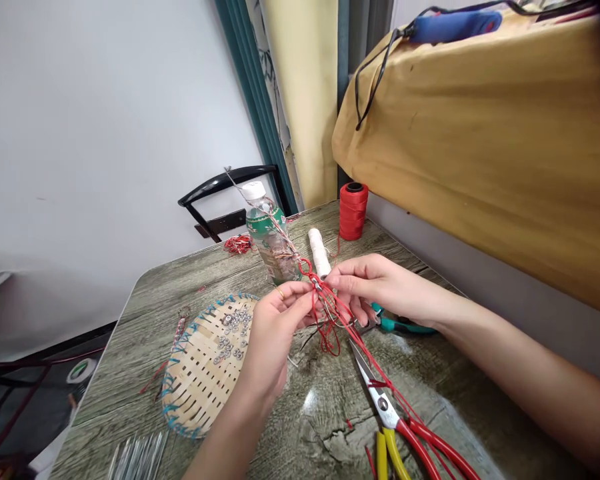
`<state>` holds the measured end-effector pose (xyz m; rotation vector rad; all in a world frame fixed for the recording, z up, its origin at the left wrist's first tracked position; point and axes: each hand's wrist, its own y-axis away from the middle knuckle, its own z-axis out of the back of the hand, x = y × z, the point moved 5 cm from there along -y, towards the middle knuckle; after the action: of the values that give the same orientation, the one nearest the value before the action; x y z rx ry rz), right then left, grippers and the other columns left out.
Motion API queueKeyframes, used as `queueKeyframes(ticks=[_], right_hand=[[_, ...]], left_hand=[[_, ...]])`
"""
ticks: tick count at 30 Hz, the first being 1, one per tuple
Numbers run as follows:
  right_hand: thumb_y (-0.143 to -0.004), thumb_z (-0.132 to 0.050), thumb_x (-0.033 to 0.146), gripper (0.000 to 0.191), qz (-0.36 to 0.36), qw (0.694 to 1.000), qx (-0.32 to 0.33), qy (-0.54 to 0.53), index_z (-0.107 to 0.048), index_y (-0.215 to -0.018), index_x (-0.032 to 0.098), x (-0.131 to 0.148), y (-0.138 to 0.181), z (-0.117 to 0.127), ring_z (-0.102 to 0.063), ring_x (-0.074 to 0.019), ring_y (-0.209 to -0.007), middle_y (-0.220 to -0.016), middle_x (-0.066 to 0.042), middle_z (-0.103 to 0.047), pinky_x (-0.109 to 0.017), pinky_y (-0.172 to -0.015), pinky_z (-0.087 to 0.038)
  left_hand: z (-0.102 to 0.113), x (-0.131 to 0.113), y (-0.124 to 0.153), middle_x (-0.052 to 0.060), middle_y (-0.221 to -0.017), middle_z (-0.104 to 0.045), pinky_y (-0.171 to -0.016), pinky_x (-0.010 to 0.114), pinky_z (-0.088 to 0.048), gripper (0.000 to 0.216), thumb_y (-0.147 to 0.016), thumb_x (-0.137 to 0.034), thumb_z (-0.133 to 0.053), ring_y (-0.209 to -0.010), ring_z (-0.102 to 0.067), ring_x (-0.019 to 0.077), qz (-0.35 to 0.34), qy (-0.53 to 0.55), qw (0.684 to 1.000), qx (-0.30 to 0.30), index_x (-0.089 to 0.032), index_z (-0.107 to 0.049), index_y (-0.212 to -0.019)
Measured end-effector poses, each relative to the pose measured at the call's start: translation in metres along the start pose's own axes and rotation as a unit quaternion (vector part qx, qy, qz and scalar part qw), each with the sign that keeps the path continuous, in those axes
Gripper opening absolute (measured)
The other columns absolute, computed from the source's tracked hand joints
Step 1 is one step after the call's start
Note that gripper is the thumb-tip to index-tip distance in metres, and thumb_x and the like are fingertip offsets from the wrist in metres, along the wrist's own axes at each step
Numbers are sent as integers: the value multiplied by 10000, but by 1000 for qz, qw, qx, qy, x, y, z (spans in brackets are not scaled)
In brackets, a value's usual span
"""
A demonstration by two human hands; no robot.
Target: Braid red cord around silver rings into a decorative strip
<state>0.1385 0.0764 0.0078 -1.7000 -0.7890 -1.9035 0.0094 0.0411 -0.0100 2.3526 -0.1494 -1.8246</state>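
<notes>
I log from afar: left hand (275, 327) and right hand (383, 285), thumbs and forefingers pinched nearly together, grip red cords (326, 293) just off view centre, toward five o'clock. From the cords: scissors (383, 404) at five, bottle (267, 225) at ten.

Two hands at the middle: one left hand (275, 327), one right hand (380, 280). At the fingertips, one bundle of red cords (333, 307), strands too tangled to count. One ring (281, 293). Farther off, one bottle (275, 243), one chair (213, 183) and two spools: one white spool (319, 252), one red spool (353, 213). Left of the bottle, one tangle of thread (239, 245). Near left, one basket (195, 393) with metal pieces (236, 333) and one bunch of rods (139, 457), both too crowded to count. Near right, one pair of scissors (390, 417), two yellow handles (395, 453), one teal-handled tool (403, 326).
</notes>
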Motion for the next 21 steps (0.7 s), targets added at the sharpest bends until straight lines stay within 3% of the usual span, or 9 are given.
queueKeyframes(ticks=[7,14,21], right_hand=[[-780,-581,375,251,12,1000,3,-2,-574,-799,125,2,3,-3,-498,-47,-472,-584,21,-574,-153,-452,-408],[-809,-541,365,264,18,1000,11,10,-581,-786,105,1,1,1,-475,-43,-464,-592,14,-565,-162,-435,-363],[-794,-567,302,291,16,1000,-20,11,-482,-1014,133,1,-1,7,-487,-48,-458,-625,23,-577,-155,-410,-325]], left_hand=[[-3,-3,4,34,-729,-679,-668,226,-479,145,-801,-247,-560,-669,-614,107,-13,19,1000,14,-124,-637,-808],[-2,0,0,33,-678,-698,-656,210,-474,246,-665,-180,-716,-622,-623,94,12,22,1000,3,-112,-598,-869],[-1,5,3,40,-705,-704,-661,227,-481,318,-698,-155,-677,-625,-634,103,16,55,998,-21,-120,-503,-961]])
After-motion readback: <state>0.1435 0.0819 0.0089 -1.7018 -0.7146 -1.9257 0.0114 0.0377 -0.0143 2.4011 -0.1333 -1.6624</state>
